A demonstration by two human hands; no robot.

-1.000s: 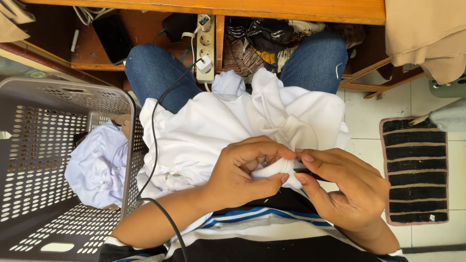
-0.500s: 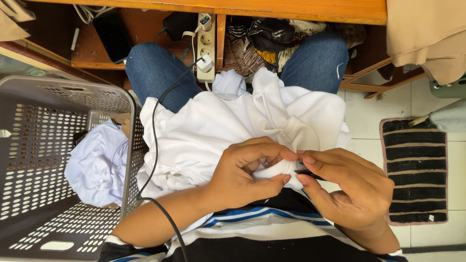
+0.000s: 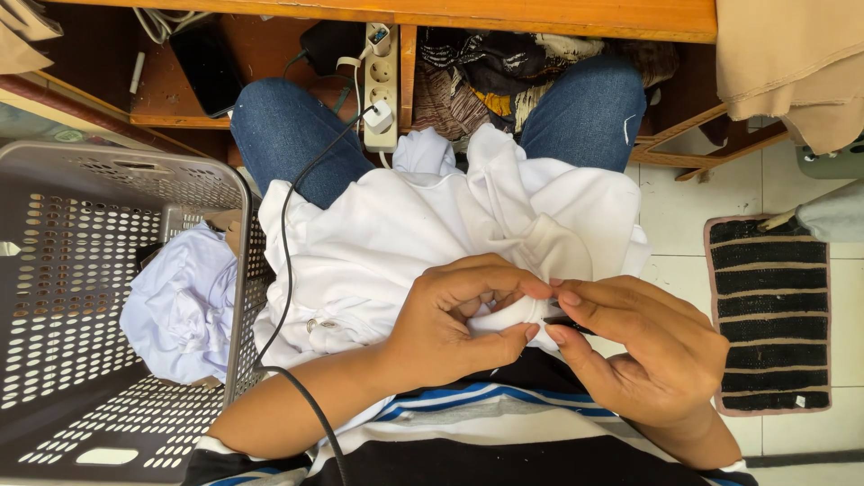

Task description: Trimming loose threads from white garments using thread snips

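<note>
Hands [image 3: 549, 346] pinching white garment [image 3: 423, 234] fold, laundry basket [image 3: 236, 270] rim just left

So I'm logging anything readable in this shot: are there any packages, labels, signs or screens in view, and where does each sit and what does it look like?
Dark flat rectangular phone: on the wooden shelf at upper left, lying tilted, its screen black and unlit.
Small white tag: at the lower right corner of the black rug with tan stripes; too small to make out.
No packages or signs show.
</note>
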